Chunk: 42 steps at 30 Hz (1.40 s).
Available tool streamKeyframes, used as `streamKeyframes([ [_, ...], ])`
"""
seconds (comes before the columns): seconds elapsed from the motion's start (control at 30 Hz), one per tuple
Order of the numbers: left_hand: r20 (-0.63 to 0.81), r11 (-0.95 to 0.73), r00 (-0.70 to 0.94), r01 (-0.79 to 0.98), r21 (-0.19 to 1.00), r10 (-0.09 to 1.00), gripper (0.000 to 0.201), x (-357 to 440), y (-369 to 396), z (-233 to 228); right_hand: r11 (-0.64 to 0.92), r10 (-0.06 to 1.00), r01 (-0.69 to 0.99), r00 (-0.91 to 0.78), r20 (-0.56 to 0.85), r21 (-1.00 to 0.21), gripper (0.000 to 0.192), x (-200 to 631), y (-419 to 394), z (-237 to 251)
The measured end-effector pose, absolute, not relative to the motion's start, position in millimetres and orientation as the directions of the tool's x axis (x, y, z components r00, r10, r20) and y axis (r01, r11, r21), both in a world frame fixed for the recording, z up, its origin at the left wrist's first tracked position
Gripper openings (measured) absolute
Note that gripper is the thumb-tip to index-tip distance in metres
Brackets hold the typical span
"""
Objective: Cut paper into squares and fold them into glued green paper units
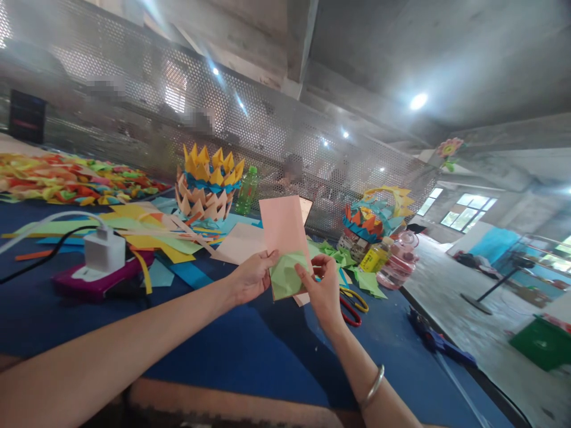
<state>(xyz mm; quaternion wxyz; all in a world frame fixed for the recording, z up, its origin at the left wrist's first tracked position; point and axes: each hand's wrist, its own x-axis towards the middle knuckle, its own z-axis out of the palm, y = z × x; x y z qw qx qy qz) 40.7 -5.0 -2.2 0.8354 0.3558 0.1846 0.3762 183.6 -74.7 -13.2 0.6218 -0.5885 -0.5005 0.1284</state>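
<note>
My left hand [254, 274] pinches the left edge of a pink paper sheet [283, 223], held upright above the blue table. Against its lower part lies a light green paper piece [289, 273], smaller and creased. My right hand [325, 284] grips both papers at their right edge, thumb in front on the green one; a bangle circles that wrist. Scissors [354, 306] with red and yellow handles lie just right of this hand. Behind the pink sheet, another pale paper [306, 209] with a dark edge shows partly; what it is I cannot tell.
A folded-paper basket [209, 190] and a handled one [370, 217] stand behind. Loose paper sheets [178, 244] surround a charger [104, 249] on a purple power strip [98, 282]. A drink bottle [375, 257] and glue gun [439, 342] are right. Colourful folded pieces [66, 178] lie left.
</note>
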Motion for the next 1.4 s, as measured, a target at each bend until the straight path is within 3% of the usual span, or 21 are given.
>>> streamKeyframes([
  [0.1,-0.037,0.446,0.621,-0.518,0.73,0.783,0.015,39,-4,2,0.266,0.804,0.391,0.415,0.426,-0.881,0.044,185,-73,-17],
  [0.2,-0.037,0.432,0.6,-0.531,0.729,0.799,0.017,37,-4,5,0.231,0.847,0.451,0.343,0.406,-0.862,0.03,186,-74,-19],
  [0.33,-0.034,0.413,0.575,-0.543,0.731,0.817,0.018,37,-4,7,0.229,0.854,0.481,0.318,0.412,-0.846,0.044,186,-76,-17],
  [0.57,-0.016,0.38,0.546,-0.561,0.735,0.837,0.024,38,-2,7,0.214,0.888,0.406,0.298,0.35,-0.889,0.036,185,-77,-15],
  [0.83,0.0,0.375,0.557,-0.558,0.74,0.83,0.016,36,-4,7,0.219,0.887,0.371,0.309,0.342,-0.903,0.037,185,-77,-16],
  [1.03,-0.002,0.374,0.56,-0.551,0.746,0.829,0.027,36,-4,8,0.226,0.887,0.357,0.308,0.343,-0.906,0.033,185,-76,-18],
  [1.4,-0.032,0.369,0.543,-0.526,0.767,0.839,0.027,36,-7,15,0.232,0.89,0.364,0.295,0.348,-0.902,0.031,183,-77,-19],
])
